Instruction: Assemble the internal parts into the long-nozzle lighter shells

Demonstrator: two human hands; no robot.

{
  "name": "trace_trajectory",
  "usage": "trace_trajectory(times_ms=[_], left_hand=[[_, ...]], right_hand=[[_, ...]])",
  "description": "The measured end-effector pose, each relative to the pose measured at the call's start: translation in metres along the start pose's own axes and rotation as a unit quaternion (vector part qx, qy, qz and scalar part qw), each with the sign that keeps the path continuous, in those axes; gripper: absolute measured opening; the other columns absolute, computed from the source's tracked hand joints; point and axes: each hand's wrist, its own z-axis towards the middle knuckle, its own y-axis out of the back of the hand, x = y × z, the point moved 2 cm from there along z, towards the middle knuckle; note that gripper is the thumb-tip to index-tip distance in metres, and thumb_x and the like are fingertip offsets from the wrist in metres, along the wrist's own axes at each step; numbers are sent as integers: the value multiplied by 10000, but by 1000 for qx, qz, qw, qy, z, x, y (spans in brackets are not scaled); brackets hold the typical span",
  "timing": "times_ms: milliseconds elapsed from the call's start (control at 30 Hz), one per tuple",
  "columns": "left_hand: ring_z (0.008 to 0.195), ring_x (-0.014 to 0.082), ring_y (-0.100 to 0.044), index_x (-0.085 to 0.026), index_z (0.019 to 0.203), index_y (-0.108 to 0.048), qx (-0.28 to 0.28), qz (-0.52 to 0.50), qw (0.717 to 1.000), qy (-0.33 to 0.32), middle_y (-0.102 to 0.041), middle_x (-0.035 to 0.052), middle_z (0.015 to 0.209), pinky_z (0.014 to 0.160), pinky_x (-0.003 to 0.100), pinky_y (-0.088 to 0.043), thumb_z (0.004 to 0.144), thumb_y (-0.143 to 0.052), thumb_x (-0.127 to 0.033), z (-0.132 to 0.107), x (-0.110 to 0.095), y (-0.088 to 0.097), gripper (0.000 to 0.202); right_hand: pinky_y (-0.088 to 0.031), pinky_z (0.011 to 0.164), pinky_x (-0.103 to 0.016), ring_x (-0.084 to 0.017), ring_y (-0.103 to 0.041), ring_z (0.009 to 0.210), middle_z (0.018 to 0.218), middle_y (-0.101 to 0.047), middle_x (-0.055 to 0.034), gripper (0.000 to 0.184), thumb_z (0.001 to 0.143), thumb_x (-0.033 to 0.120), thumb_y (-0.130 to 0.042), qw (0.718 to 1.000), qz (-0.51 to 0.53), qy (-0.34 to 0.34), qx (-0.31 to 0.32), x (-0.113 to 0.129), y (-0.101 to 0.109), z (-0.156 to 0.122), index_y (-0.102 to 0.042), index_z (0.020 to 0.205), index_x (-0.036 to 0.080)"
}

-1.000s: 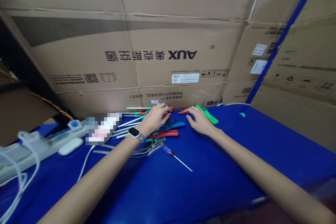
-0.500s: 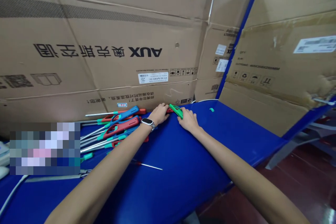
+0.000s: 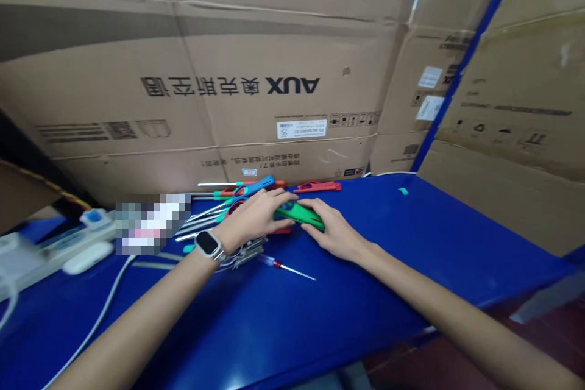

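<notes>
A green plastic handle (image 3: 298, 213) lies on the blue table (image 3: 365, 280), gripped at both ends. My left hand (image 3: 253, 217), with a smartwatch on its wrist, closes on the handle's left end. My right hand (image 3: 333, 230) closes on its right end. Just behind and left of my left hand is a heap of long-nosed lighters with red, blue and green handles (image 3: 237, 195). A separate red handle (image 3: 317, 186) lies by the box at the back.
A thin red-handled screwdriver (image 3: 287, 267) lies in front of my hands. Big cardboard boxes (image 3: 256, 91) wall off the back and right. A power strip and white cables (image 3: 68, 244) sit at the left. A small green bit (image 3: 403, 191) lies at the right.
Both hands have come back from the box at the rear toward me, bringing the green handle with them. The camera has swung back to the left.
</notes>
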Motion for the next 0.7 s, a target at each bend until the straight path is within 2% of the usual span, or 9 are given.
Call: trace_trajectory(times_ms=[67, 167, 267, 367, 467, 567, 700], left_hand=[[1128, 268, -603, -238, 1266, -555, -2, -39, 999, 14, -629, 78, 1255, 940, 377, -467, 894, -653, -409, -42, 0, 9, 421], [1053, 252, -636, -235, 1165, -599, 6, -85, 994, 64, -679, 52, 1135, 881, 351, -492, 860, -693, -413, -99, -2, 12, 365], [1025, 252, -640, -230, 1117, -618, 2, -107, 988, 107, -677, 47, 1099, 868, 354, -496, 823, -730, -414, -135, -5, 8, 364], [992, 245, -639, -226, 1061, -634, -3, -123, 984, 127, -672, 36, 1041, 860, 353, -500, 796, -755, -378, -150, -7, 2, 329], [1028, 253, -617, -228, 1057, -634, -3, -131, 982, 133, -655, 43, 1049, 893, 376, -499, 784, -765, -371, -153, -7, -1, 336], [1090, 263, -587, -241, 1112, -619, -10, -142, 981, 128, -628, 57, 1117, 937, 401, -488, 802, -746, -408, -154, -6, -1, 375], [1128, 263, -569, -246, 1157, -604, -18, -141, 981, 131, -605, 63, 1152, 961, 407, -480, 849, -700, -318, -156, -4, -1, 331]], right_hand=[[-446, 1044, -417, -230, -555, 1211, 1293, -594, -96, 438, 913, 214, -568, 998, 17, 31, 47, 23, -18, -1, -474, 1342, 227], [-439, 1047, -405, -226, -546, 1222, 1315, -588, -99, 454, 895, 200, -588, 991, 33, 72, 112, 53, -43, -3, -484, 1337, 218], [-436, 1018, -428, -246, -558, 1187, 1265, -625, -100, 410, 872, 219, -624, 984, 12, 86, 153, 75, -61, -2, -539, 1273, 206], [-440, 966, -436, -257, -580, 1124, 1186, -666, -87, 330, 860, 269, -658, 982, -8, 72, 172, 86, -71, 1, -593, 1177, 206], [-427, 962, -430, -249, -585, 1107, 1155, -679, -68, 299, 846, 262, -681, 983, -5, 59, 175, 85, -76, 4, -611, 1133, 216], [-420, 969, -421, -233, -585, 1097, 1144, -675, -60, 306, 832, 221, -697, 986, 9, 52, 158, 80, -78, 4, -612, 1126, 228], [-426, 963, -419, -225, -585, 1066, 1130, -660, -72, 291, 859, 220, -670, 989, 22, 68, 128, 77, -79, 0, -600, 1142, 231]])
